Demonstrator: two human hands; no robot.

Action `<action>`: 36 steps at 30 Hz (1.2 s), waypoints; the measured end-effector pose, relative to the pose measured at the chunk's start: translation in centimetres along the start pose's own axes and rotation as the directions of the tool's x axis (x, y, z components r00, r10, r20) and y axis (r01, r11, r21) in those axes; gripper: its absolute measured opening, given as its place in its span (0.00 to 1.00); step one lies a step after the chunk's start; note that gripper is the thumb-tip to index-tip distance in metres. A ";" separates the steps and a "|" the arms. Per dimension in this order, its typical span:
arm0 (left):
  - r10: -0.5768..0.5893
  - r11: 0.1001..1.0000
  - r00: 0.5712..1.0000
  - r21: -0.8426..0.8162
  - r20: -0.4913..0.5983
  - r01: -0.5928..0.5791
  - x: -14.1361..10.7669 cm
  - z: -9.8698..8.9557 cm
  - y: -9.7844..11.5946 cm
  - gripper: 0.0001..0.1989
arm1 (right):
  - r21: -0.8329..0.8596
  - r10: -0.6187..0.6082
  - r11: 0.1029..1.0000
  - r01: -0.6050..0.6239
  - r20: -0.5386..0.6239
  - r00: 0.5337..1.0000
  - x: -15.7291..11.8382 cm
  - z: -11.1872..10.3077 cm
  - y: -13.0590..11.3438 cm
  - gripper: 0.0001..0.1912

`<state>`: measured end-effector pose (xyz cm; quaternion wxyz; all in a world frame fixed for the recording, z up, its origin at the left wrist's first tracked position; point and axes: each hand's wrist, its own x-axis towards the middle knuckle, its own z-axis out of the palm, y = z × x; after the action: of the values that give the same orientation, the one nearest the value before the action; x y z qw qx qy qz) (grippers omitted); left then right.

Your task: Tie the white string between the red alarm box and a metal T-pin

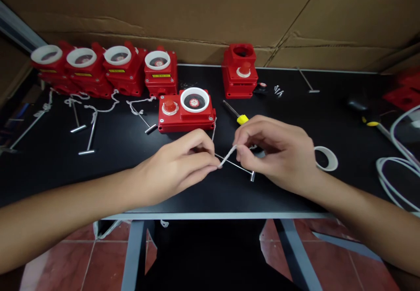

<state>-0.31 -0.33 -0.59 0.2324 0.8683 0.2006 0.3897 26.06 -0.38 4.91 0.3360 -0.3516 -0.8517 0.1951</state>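
Observation:
A short length of white cord [227, 156] runs between my two hands above the table. My left hand [187, 162] pinches its lower end; my right hand [272, 151] pinches the upper end between thumb and fingers. Just behind them lies a red box [173, 120] with a red knob and a white-ringed round window. More white cord hangs at its right side. Below the held cord lies a thin metal rod with a crosspiece [252, 176], partly hidden by my hands. A yellow-handled screwdriver [242, 119] is partly behind my right hand.
Several similar red boxes [160, 73] stand at the back left, with corded metal T-rods [86, 152] before them. Another red box [241, 78], screws [278, 91] and a T-rod [308, 82] lie farther back. A white ring [332, 159] and cable [387, 179] are right.

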 end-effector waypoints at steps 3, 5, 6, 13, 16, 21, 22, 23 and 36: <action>0.001 0.999 0.997 -0.043 -0.078 -0.005 0.2 -0.2 0.0 0.06 | -0.126 -0.095 0.987 0.102 0.056 0.994 -0.2 0.7 0.5 0.08; -0.029 0.997 0.989 -0.081 -0.142 0.018 0.4 -0.1 -0.1 0.07 | -0.165 -0.170 0.969 0.186 0.105 0.980 -0.4 1.3 0.6 0.07; -0.046 0.995 0.985 -0.098 -0.166 0.030 0.4 -0.1 -0.1 0.07 | -0.192 -0.206 0.955 0.225 0.116 0.972 -0.5 1.5 0.6 0.07; -0.111 0.986 0.972 -0.144 -0.208 0.082 0.4 0.1 0.1 0.07 | -0.477 -0.411 0.759 0.442 0.174 0.895 -1.0 1.5 -0.2 0.06; -0.146 0.982 0.964 -0.154 -0.221 0.113 0.4 0.2 0.1 0.08 | -0.492 -0.464 0.712 0.502 0.207 0.861 -1.2 1.0 -0.5 0.05; -0.168 0.973 0.969 -0.188 -0.179 0.134 0.5 0.6 0.0 0.08 | -0.432 -0.553 0.670 0.604 0.252 0.794 -1.1 0.7 -1.3 0.07; -0.154 0.978 0.974 -0.169 -0.164 0.126 0.5 0.6 0.0 0.08 | -0.422 -0.563 0.667 0.614 0.255 0.787 -1.0 0.7 -1.4 0.09; -0.139 0.981 0.980 -0.152 -0.141 0.118 0.5 0.5 0.0 0.07 | -0.408 -0.551 0.682 0.606 0.257 0.794 -1.1 0.8 -1.5 0.12; -0.142 0.973 0.990 -0.182 0.023 0.144 0.7 0.0 -0.1 0.05 | -0.327 -0.356 0.847 0.420 0.239 0.904 -1.5 1.1 -1.0 0.08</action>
<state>0.09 0.12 -0.28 0.3396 0.8285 0.2249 0.3842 25.60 -2.24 4.01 0.2225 -0.2109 -0.9518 -0.0120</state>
